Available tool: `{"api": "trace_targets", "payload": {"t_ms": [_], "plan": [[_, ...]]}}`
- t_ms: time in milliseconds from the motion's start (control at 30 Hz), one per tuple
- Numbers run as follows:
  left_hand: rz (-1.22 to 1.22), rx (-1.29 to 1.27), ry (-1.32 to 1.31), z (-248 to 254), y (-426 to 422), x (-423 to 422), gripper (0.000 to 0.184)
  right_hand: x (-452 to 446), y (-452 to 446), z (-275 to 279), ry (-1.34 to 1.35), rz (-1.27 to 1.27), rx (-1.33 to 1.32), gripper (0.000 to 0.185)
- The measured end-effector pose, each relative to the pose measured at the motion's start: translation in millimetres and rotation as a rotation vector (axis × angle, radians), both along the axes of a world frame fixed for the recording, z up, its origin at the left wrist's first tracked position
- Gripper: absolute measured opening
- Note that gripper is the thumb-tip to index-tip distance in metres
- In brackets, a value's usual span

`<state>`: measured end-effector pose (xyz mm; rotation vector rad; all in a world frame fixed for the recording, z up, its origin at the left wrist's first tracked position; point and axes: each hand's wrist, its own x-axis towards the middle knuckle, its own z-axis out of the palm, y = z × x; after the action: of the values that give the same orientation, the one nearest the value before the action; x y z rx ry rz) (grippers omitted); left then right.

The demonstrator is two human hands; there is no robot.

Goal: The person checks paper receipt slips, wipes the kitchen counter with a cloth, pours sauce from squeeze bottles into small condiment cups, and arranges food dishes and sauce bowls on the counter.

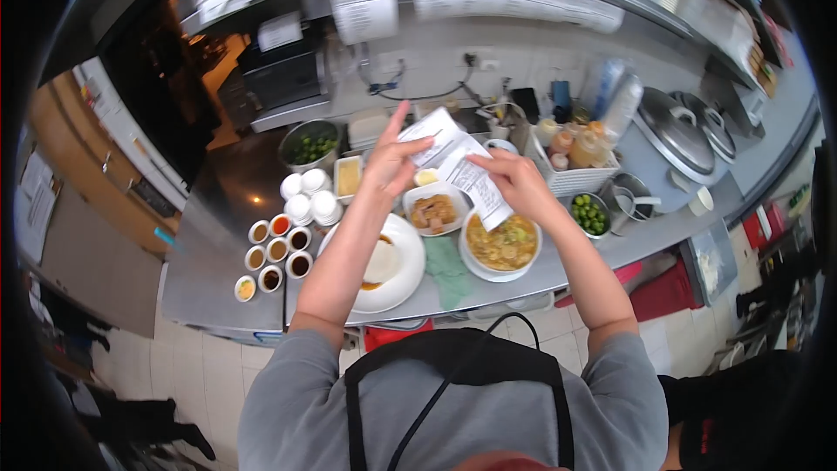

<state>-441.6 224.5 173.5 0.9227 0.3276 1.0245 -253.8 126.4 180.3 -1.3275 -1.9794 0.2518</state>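
Both of my hands are raised over the counter, with printed paper slips [471, 173] between them. My left hand [392, 161] pinches the slips' left side, one finger pointing up and away. My right hand [519, 181] grips the right edge, thumb on the print. The text is too small to read. Below my right hand stands a white bowl of soup [501, 242], partly covered by the paper's lower end. A square white dish of brown food pieces [434, 211] sits between my forearms. Under my left forearm lies a large white plate [405, 253] with brown sauce marks.
Small sauce cups [277, 249] and stacked white containers [324, 206] stand at left. A pot of green produce [310, 146] is behind them. A green cloth [448, 270] lies at the front. To the right are a bottle basket [580, 176], a bowl of limes [589, 215] and lidded pots [671, 129].
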Motion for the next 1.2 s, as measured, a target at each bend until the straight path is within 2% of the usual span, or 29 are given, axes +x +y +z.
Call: {"api": "trace_targets", "payload": {"t_ms": [67, 133, 200, 233, 300, 333, 367, 467, 500, 567, 700, 867, 933, 967, 1033, 1067, 1133, 1200], "plan": [[0.051, 0.034, -0.037, -10.1, 3.5, 27.0, 0.079, 35.5, 10.3, 5.2, -0.037, -0.040, 0.186, 0.038], [0.066, 0.035, -0.072, -17.0, 3.0, 52.0, 0.079, 67.1, 18.1, 23.2, -0.015, -0.050, 0.221, 0.040], [0.102, 0.034, -0.108, -18.4, 2.6, 67.0, 0.078, 93.9, 25.3, 44.5, -0.100, 0.018, 0.324, 0.035], [0.136, 0.039, -0.093, -16.5, 3.2, 71.3, 0.078, 111.6, 32.4, 53.0, -0.114, -0.056, 0.320, 0.034], [0.207, 0.048, -0.069, -9.9, -0.8, 78.9, 0.078, 147.8, 43.6, 71.2, 0.251, -0.085, 0.265, 0.030], [0.208, 0.055, -0.070, -6.6, -4.3, 84.2, 0.078, 166.5, 50.2, 81.9, 0.329, -0.047, 0.546, 0.026], [0.245, 0.095, -0.046, -4.2, -8.1, 89.9, 0.079, 187.7, 59.9, 89.3, 0.539, -0.042, 0.620, 0.022], [0.297, 0.135, 0.019, -10.2, -19.3, 105.0, 0.081, 250.4, 93.6, 94.7, 1.111, -0.024, 0.582, 0.020], [0.265, 0.098, 0.047, -14.9, -23.5, 108.9, 0.081, 261.4, 101.9, 86.1, 1.111, -0.019, 0.581, 0.020], [0.234, 0.066, 0.079, -25.5, -27.9, 114.9, 0.081, 274.9, 113.0, 76.8, 1.146, -0.196, 0.476, 0.017], [0.203, 0.051, 0.084, -32.1, -42.2, 132.5, 0.084, 291.3, 130.9, 84.8, 1.085, -0.179, 0.625, 0.018], [0.045, 0.075, 0.175, -32.4, -51.4, 153.7, 0.087, 301.5, 129.5, 108.8, 1.094, -0.131, 0.689, 0.023], [0.004, 0.074, 0.190, -28.7, -54.7, 164.0, 0.088, 295.8, 100.8, 99.7, 0.377, -0.618, 0.961, 0.030], [-0.015, 0.099, 0.182, -27.5, -55.0, 169.5, 0.088, 288.4, 79.1, 90.3, 0.289, -0.681, 0.990, 0.036], [-0.055, 0.146, 0.167, -28.8, -53.4, 180.9, 0.088, 269.0, 29.3, 58.6, 0.286, -0.541, 0.820, 0.035], [-0.086, 0.145, 0.165, -26.9, -54.0, 187.4, 0.088, 259.8, 16.2, 25.6, 0.457, -0.410, 0.569, 0.034], [-0.139, 0.151, 0.162, -21.7, -57.3, 201.0, 0.089, 206.6, -41.1, -0.4, 0.606, -0.193, 0.107, 0.043], [-0.212, 0.175, 0.155, -27.8, -58.6, 214.3, 0.088, 174.1, -69.1, -22.0, 0.694, -0.135, -0.212, 0.053]]}}
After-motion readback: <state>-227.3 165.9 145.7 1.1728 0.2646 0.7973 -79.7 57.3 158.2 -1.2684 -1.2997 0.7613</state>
